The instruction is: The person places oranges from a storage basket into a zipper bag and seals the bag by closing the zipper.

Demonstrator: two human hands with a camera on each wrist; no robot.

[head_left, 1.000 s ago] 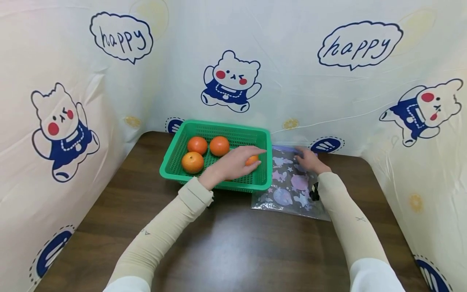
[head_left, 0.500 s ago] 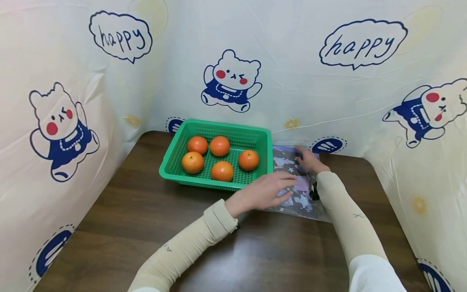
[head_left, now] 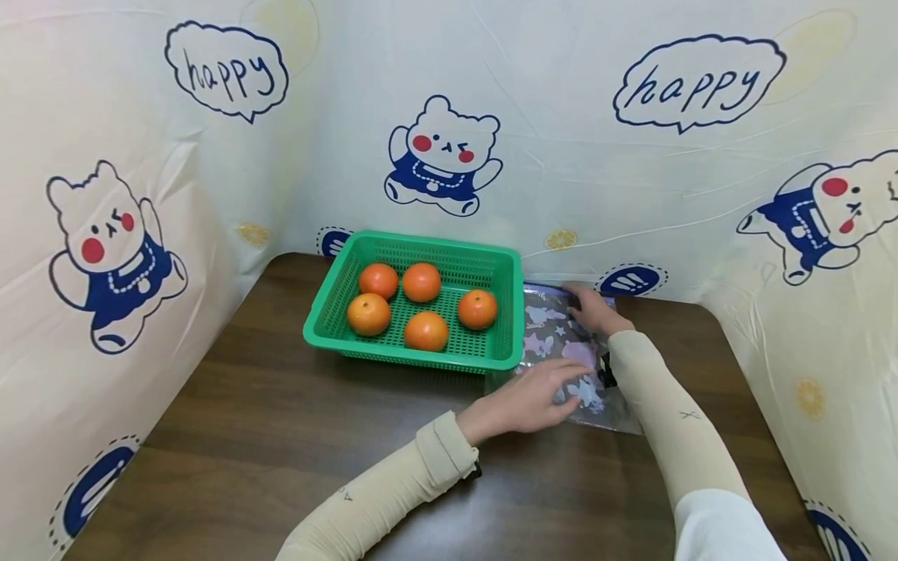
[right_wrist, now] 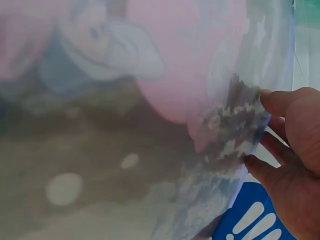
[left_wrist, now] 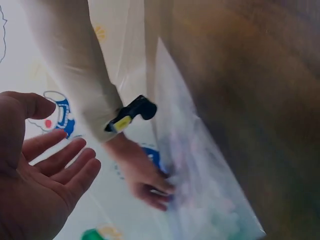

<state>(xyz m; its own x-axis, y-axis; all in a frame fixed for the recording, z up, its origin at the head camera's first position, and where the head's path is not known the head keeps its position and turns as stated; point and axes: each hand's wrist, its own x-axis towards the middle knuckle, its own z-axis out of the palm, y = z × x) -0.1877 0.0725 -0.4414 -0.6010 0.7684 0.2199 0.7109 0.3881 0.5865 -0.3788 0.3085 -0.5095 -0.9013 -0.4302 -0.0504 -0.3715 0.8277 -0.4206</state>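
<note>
A clear plastic bag (head_left: pixel 540 319) printed with pastel sea-animal and star shapes lies right of the green basket, with a purple strip along its far edge. My right hand (head_left: pixel 595 310) pinches the bag near that far edge; in the right wrist view its thumb and fingers (right_wrist: pixel 280 104) meet at the bag's edge. My left hand (head_left: pixel 529 396) hovers over the bag's near part, and in the left wrist view its fingers (left_wrist: pixel 75 172) are loosely bent with nothing between them. Whether the left fingertips touch the bag is unclear.
The green plastic basket (head_left: pixel 519 304) holds several oranges (head_left: pixel 426 332) and stands at the back of the brown wooden table (head_left: pixel 231 389). Printed white cloth (head_left: pixel 582 179) hangs behind the table and along both sides. Black wrist cameras sit on both sleeves.
My left hand has come out from above the basket, moving right and nearer to me, over the bag. The right hand stays at the bag's far edge.
</note>
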